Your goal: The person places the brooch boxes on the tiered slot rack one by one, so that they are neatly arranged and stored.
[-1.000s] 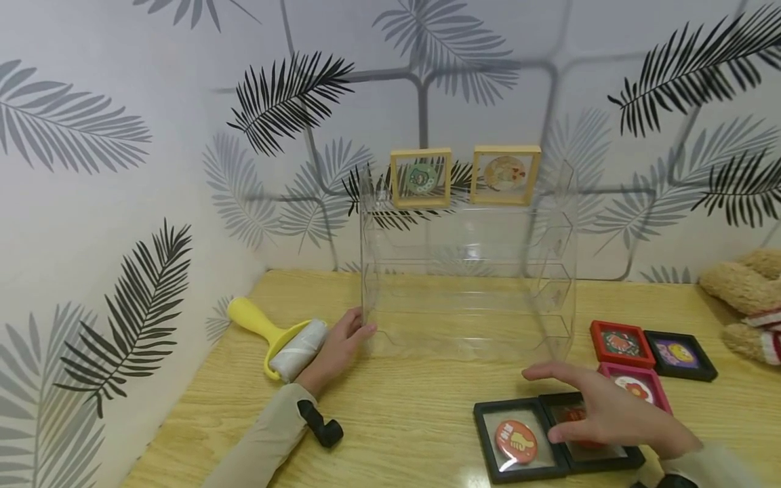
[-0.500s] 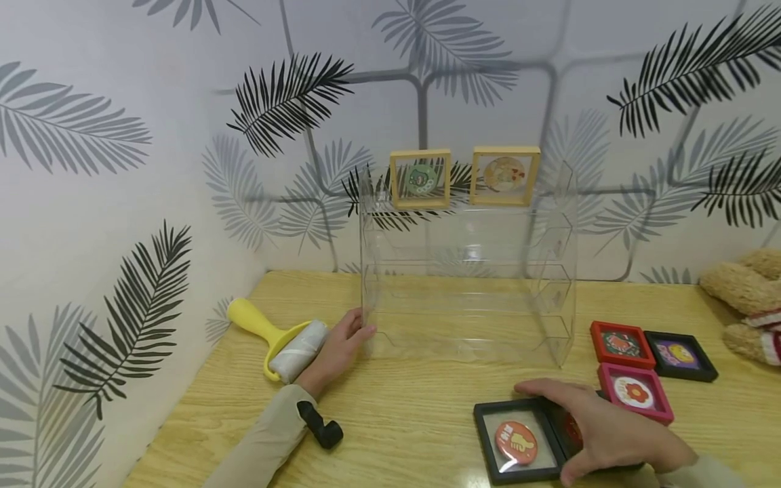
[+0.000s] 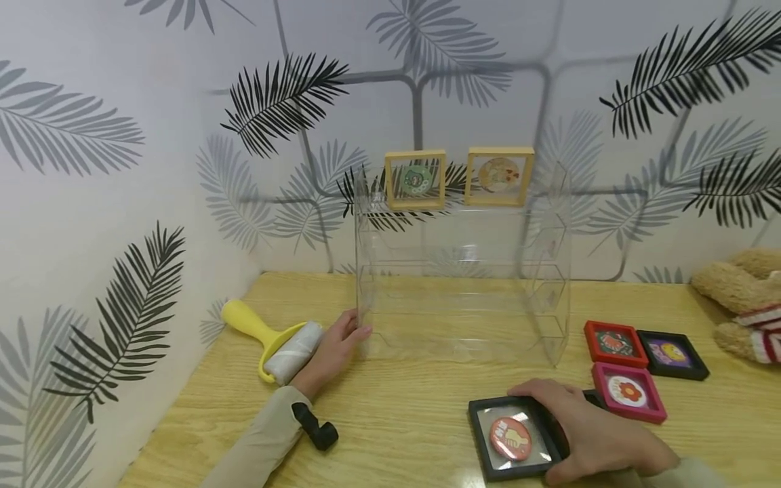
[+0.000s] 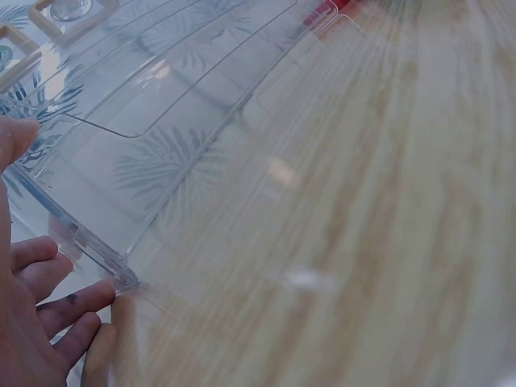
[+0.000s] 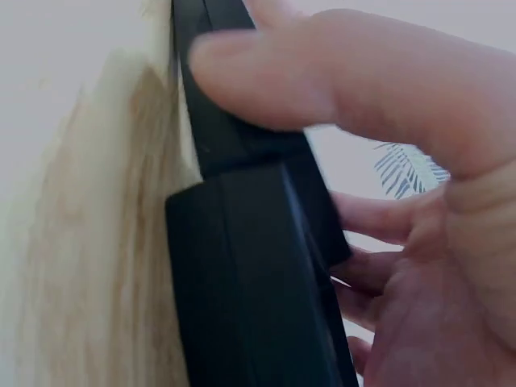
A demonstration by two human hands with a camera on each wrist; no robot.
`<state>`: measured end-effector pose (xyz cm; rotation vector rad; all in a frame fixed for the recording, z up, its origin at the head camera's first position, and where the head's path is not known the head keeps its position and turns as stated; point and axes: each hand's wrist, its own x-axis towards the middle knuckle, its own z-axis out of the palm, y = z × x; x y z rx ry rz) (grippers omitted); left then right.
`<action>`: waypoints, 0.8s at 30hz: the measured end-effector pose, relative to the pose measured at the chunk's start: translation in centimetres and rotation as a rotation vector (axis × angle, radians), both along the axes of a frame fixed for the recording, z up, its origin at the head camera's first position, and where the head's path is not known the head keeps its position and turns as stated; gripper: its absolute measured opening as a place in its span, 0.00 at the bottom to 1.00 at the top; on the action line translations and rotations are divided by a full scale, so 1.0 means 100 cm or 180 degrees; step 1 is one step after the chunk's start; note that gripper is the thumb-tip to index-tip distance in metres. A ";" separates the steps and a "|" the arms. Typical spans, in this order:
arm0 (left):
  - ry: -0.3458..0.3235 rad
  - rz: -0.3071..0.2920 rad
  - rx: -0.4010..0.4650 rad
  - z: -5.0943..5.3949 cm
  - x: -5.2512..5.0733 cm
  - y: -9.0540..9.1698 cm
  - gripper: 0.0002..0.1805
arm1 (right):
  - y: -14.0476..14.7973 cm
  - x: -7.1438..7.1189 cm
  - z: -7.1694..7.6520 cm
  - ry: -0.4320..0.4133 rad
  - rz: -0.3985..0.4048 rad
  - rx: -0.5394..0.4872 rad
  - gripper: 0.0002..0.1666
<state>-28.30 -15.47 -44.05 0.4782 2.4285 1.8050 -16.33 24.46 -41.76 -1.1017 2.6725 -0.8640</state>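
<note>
My left hand (image 3: 334,349) holds the lower left side of a clear acrylic rack (image 3: 464,349). In the left wrist view, the thumb lies to one side of the rack's edge and the fingers (image 4: 76,310) touch near its bottom corner. My right hand (image 3: 588,430) grips a black-bordered display frame (image 3: 478,440) with a red thumbs-up badge inside. Its thumb (image 5: 242,76) presses one black edge in the right wrist view; the fingertips are partly hidden. Under the palm is a second black frame (image 5: 242,282), mostly covered in the head view.
Two yellow frames (image 3: 441,179) stand atop the rack. Right of it lie a red frame (image 3: 590,332), a pink frame (image 3: 655,415) and another black frame (image 3: 702,375). A yellow-handled lint roller (image 3: 249,322) lies left; a plush toy (image 3: 723,285) sits far right. Patterned walls rise behind.
My right hand has come down from hovering over the right black frame and now grips the frame with the thumbs-up badge. My left hand stays at the rack.
</note>
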 end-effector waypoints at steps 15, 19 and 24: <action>0.0003 0.0006 -0.0054 0.001 0.002 -0.001 0.30 | -0.010 -0.003 0.009 -0.0563 -0.0304 -0.1315 0.60; 0.0006 -0.0008 -0.0044 0.001 0.003 0.000 0.30 | -0.007 -0.005 0.005 -0.0814 -0.0058 -0.1741 0.59; 0.0024 -0.0019 -0.0036 0.001 0.003 0.000 0.29 | -0.007 -0.007 0.002 -0.0752 0.0129 -0.1975 0.39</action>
